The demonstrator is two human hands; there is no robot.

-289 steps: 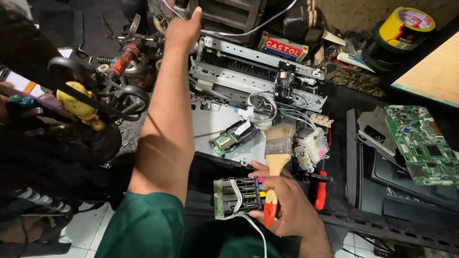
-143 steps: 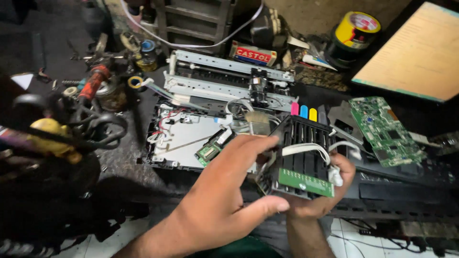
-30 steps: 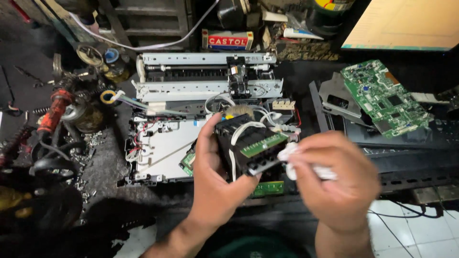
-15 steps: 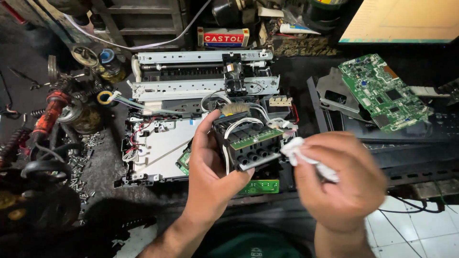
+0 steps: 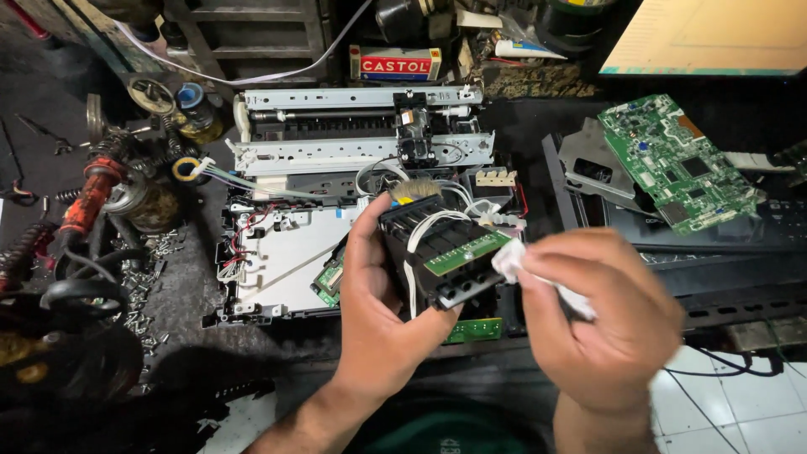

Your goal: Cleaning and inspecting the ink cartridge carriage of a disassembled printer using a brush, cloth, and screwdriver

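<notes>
My left hand (image 5: pixel 382 319) grips a black printer carriage (image 5: pixel 441 252) with white tubes looped over it and a narrow green contact board (image 5: pixel 467 252) on its upper face. My right hand (image 5: pixel 605 324) pinches a small white cloth (image 5: pixel 511 256) whose tip touches the right end of that green board. Both hands hover over a dismantled printer chassis (image 5: pixel 277 269) with a pale metal base plate. Behind it lies the metal rail frame (image 5: pixel 353 151) with a black carriage mount in its middle.
A green circuit board (image 5: pixel 677 164) rests on grey plates at the right. A red and white box (image 5: pixel 395 65) stands at the back. Springs, black cables, loose screws (image 5: pixel 143 277) and an orange-handled tool (image 5: pixel 88 197) crowd the left. White floor tiles show at bottom right.
The carriage has tilted and come nearer in my left hand. My right hand has brought the white cloth against the green contact board.
</notes>
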